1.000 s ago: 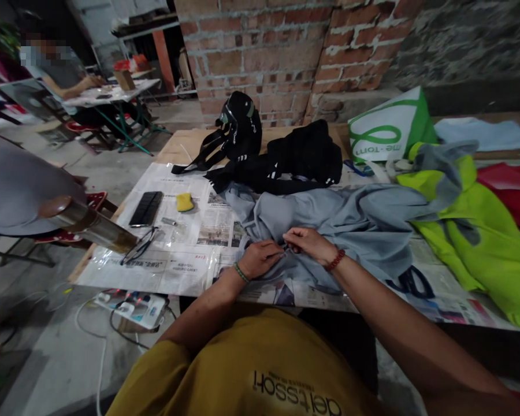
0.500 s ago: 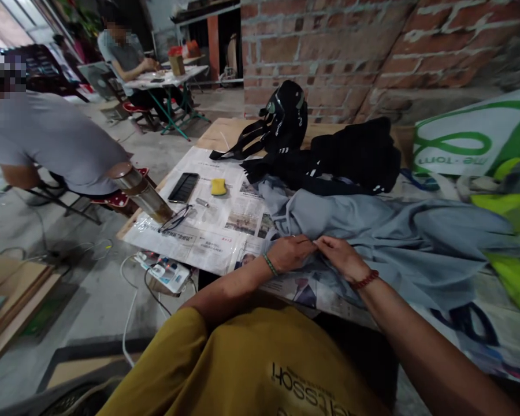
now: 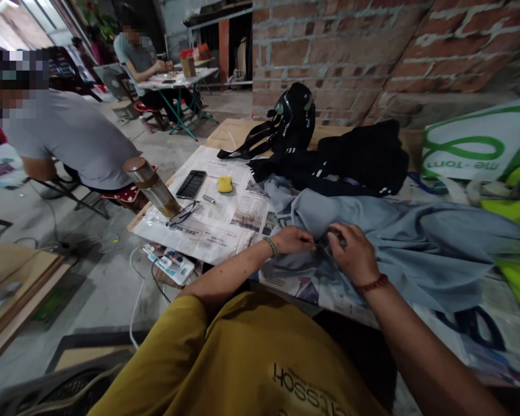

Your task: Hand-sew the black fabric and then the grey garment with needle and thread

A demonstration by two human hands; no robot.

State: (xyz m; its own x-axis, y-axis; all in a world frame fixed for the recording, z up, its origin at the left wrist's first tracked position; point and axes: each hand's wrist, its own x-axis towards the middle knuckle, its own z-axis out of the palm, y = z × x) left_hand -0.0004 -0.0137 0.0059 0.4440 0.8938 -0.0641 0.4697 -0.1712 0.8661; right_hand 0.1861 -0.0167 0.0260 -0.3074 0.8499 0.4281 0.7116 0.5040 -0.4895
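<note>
A large grey-blue cloth [image 3: 424, 242] lies rumpled across the table in front of me. My left hand [image 3: 292, 240] is closed over its near left part, the fingertips pinching a bit of the cloth. Just to the right, my right hand [image 3: 354, 254] is curled above the same cloth, thumb and fingers brought together. Something small and dark shows by its fingertips, too small to name. A narrow gap separates the two hands. The cloth right under my fingers is partly hidden by them.
Newspaper covers the table, bearing a phone [image 3: 191, 184], a yellow sponge [image 3: 225, 184], glasses [image 3: 186, 212] and a brown-capped bottle [image 3: 153, 188]. Behind the cloth lie a black bag [image 3: 297, 118] and black fabric [image 3: 364, 156]. A power strip [image 3: 171, 264] hangs below the edge. A person [image 3: 78, 138] sits at left.
My right hand has moved slightly right and up, away from the left hand, which it was meeting before. My left hand stays at the cloth. The view has shifted a little.
</note>
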